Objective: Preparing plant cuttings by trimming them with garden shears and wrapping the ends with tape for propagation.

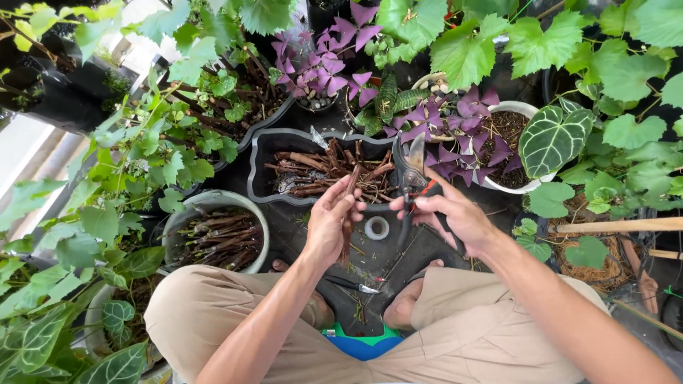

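My left hand holds a brown woody cutting upright between thumb and fingers, over the dark ground in front of me. My right hand grips pruning shears with a red and black handle, blades pointing up, just right of the cutting. The two hands almost touch at the fingertips. Behind them a dark rectangular tray holds a heap of brown cuttings.
A round pot of cut stems stands at left. A roll of tape and a small knife lie on the ground between my knees. Purple-leaved plants in a white pot, green vines and a wooden stick surround me.
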